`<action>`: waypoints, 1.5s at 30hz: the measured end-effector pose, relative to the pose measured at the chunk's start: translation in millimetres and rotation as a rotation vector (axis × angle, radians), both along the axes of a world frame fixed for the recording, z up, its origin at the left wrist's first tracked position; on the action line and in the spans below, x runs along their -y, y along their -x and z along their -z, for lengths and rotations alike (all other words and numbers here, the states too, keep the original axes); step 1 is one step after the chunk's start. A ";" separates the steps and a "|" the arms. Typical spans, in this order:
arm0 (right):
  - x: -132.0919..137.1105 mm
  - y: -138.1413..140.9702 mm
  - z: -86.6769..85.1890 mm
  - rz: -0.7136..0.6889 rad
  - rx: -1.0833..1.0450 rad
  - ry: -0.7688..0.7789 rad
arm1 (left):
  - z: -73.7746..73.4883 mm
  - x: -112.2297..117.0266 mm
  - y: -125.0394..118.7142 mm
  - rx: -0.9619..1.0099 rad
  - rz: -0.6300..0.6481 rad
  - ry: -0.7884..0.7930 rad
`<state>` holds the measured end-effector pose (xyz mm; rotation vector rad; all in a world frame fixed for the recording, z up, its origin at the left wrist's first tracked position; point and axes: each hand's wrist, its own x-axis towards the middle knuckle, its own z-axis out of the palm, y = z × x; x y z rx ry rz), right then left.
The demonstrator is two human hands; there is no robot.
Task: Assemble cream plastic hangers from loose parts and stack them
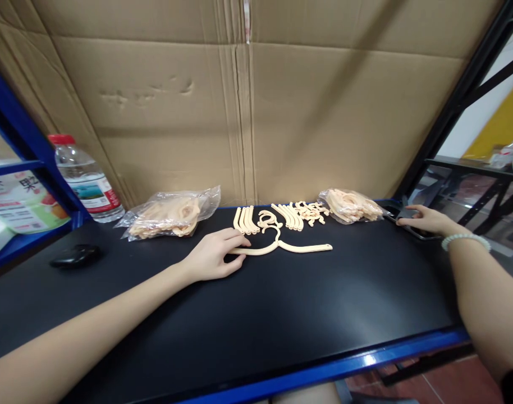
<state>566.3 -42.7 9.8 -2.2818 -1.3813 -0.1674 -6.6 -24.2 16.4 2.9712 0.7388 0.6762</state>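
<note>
Head view: big tan cardboard panel [344, 123] behind the back edge of your flat black work surface [282, 314]. Clear plastic bag of beige parts [166, 216] sits by the back edge, left of centre. Clear bottle with red cap [90, 185] stands at the back left corner.

Beige hanger-shaped piece [307, 248] lies flat, mid-surface, nearer the back edge than the front: two curved arms meeting under a hook. Your left hand [216, 252] has the end of its left arm between thumb and fingers, lightly pinched by the look of it. Smaller clear plastic bag of beige parts [351, 205] is near the back edge, right of centre. Your right hand [427, 219] is at the back right corner, fingers bent over a small dark object [406, 213]; can't tell whether they're clamped on it or only touching.

Small black rounded item [75, 256], toward the left edge. Beyond the hanger-shaped piece: left row of curved beige rods [246, 220], right row of curved beige rods [290, 217], heap of small beige curled parts [311, 213].

Progress, my judgement: early. One piece laid together, can't tell if it's fastened; rows, heap and both bags are loose stock left over.
</note>
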 end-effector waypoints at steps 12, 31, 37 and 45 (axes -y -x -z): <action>-6.7 65.5 -33.3 0.168 -0.085 -0.589 | -1.2 0.2 0.6 -0.004 0.002 0.004; 0.1 241.0 -18.4 -1.194 0.277 -0.119 | -5.6 3.9 -5.1 -0.015 -0.023 0.011; 2.2 239.6 -24.8 -1.194 0.238 -0.031 | -6.0 3.3 -6.0 -0.027 -0.038 0.029; 3.7 241.4 -24.5 -1.174 0.237 0.065 | -7.7 3.9 -8.5 -0.033 -0.040 0.037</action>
